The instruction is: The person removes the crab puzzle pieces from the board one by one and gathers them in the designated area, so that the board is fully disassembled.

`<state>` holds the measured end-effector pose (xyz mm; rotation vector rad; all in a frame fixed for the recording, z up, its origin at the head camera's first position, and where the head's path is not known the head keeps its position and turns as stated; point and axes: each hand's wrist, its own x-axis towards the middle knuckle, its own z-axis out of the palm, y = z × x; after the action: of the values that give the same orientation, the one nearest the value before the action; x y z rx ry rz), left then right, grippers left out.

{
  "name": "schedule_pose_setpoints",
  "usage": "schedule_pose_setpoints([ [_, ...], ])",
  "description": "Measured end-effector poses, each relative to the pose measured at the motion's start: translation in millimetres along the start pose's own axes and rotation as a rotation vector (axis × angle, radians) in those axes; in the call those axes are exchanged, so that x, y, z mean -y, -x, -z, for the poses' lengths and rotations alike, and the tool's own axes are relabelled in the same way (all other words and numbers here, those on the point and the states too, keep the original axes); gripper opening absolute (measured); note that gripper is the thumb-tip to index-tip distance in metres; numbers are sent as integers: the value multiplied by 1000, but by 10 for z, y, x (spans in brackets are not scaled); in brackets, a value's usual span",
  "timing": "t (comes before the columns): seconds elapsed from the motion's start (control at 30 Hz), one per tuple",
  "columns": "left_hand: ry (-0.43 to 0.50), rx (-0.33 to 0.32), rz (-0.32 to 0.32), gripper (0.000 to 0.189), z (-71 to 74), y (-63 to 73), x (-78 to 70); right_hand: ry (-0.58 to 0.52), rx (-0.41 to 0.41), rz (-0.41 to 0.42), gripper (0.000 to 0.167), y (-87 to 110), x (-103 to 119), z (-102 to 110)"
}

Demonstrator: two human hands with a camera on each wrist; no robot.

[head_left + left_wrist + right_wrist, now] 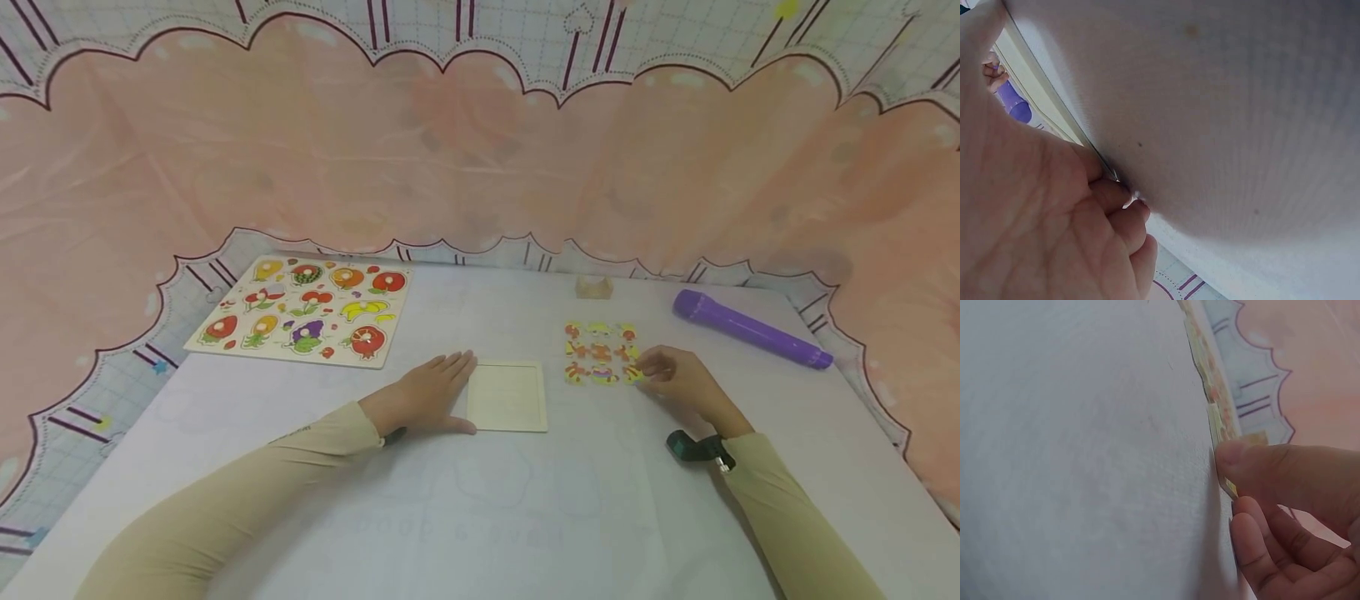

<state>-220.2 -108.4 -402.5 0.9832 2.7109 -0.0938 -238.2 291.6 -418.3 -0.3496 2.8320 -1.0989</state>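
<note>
A shallow, pale square puzzle tray (507, 397) lies on the white table in front of me. My left hand (431, 392) rests along its left side, fingers extended and thumb at the near corner; in the left wrist view the fingers meet the tray's edge (1041, 87). To the right of the tray, several yellow-and-orange puzzle pieces (600, 352) are laid out in a square grid. My right hand (678, 379) pinches the near right corner puzzle piece (632, 374). The right wrist view has the thumb on top of it and curled fingers at its edge (1215, 428).
A board with fruit pictures (300, 312) lies at the back left. Behind the grid stands a small tan block (594, 287). A purple stick with one thicker end (750, 329) lies at the back right. A patterned peach curtain (450, 158) hangs behind the table.
</note>
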Motion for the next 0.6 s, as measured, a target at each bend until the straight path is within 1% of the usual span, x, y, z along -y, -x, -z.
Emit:
schedule_pose_setpoints([
  [0.17, 1, -16, -9, 100, -8, 1, -10, -17, 15, -25, 35, 14, -25, 13],
  [0.33, 8, -5, -7, 100, -9, -14, -10, -13, 20, -42, 35, 33, -31, 20],
  [0.43, 9, 22, 4, 101, -16, -26, 6, -6, 26, -28, 37, 44, -12, 38],
  [0.5, 14, 38, 16, 101, -26, -34, 29, -6, 23, -1, 37, 50, 12, 66],
  [0.6, 13, 44, 31, 100, -28, -46, 79, -15, 15, 34, 39, 56, 67, 129],
])
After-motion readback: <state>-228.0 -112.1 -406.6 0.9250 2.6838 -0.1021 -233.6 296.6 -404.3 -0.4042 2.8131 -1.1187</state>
